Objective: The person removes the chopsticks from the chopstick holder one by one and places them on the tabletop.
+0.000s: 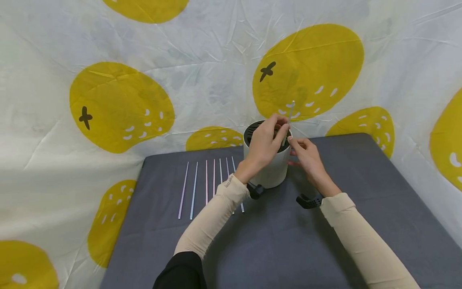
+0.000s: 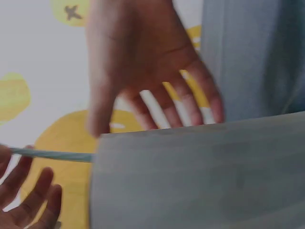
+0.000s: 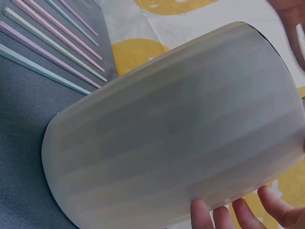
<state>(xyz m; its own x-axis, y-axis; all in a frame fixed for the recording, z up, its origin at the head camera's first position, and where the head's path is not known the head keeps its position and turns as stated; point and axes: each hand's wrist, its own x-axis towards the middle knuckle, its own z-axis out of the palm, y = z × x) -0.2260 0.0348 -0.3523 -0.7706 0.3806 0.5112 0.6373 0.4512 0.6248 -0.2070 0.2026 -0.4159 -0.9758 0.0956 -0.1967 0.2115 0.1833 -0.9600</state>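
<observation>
A pale bluish chopstick (image 1: 291, 110) stands near upright over the mouth of a white cylindrical holder (image 1: 272, 172), its top end above the fingers. My left hand (image 1: 265, 140) reaches over the holder and pinches the chopstick between thumb and fingertips. In the left wrist view the chopstick (image 2: 52, 155) runs from those fingers to the rim. My right hand (image 1: 308, 158) holds the holder on its right side, thumb at the rim; the right wrist view shows its fingertips (image 3: 202, 214) against the outer wall. Inside the holder, a dark ridged insert (image 1: 252, 129) partly shows; my left hand hides the rest.
Several pastel chopsticks (image 1: 183, 190) in purple, blue, pink and green lie side by side on the grey table (image 1: 270, 249), left of the holder. My left sleeve (image 1: 213, 218) covers part of them. A white cloth with yellow shapes (image 1: 213, 88) hangs behind the table.
</observation>
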